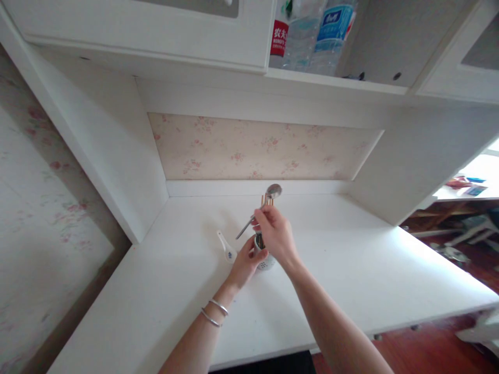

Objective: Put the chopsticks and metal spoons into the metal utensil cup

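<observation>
My right hand [275, 234] is closed on a metal spoon [274, 191], its bowl up at the far end and its thin handle slanting down to the left. Below it, my left hand [247, 259] wraps round the side of a light utensil holder [267, 264] with small holes, which stands on the white table. Tips of several wooden chopsticks [262, 199] show just behind my right hand; their lower parts are hidden by it. A white ceramic spoon [226, 246] with a blue mark lies on the table to the left of the holder.
Above the white table [175, 301] hangs a cabinet with plastic bottles [304, 36] on its open shelf. White side panels [105, 135] bound the table left and right. Several objects [463, 184] sit on a surface by the window at right.
</observation>
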Action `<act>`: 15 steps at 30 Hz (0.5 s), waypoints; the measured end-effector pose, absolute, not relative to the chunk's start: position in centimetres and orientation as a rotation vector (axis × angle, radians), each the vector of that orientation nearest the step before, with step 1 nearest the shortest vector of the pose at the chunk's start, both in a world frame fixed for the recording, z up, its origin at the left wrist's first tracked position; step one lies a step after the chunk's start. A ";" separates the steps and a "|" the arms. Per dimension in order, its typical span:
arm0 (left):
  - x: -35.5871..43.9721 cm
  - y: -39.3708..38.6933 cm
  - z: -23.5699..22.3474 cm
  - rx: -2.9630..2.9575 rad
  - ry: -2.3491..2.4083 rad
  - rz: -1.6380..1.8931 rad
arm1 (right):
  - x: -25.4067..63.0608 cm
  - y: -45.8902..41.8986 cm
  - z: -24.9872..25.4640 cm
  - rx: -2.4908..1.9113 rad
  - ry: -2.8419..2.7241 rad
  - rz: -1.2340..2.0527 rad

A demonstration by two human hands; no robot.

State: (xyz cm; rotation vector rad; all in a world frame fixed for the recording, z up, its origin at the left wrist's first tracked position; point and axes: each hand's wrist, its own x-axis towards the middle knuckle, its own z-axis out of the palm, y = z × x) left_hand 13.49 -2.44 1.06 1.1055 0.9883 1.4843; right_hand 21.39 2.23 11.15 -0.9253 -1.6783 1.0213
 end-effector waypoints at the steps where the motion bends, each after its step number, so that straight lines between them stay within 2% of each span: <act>1: 13.6 -2.5 1.2 1.083 0.964 1.478 | 22.9 3.2 10.9 -0.957 -1.619 0.973; 7: 14.0 -2.4 1.0 1.031 0.911 1.507 | 27.5 6.2 6.9 -1.118 -1.673 0.721; 15: 13.9 -2.1 0.3 1.027 0.950 1.508 | 26.7 5.2 2.3 -1.205 -1.600 0.939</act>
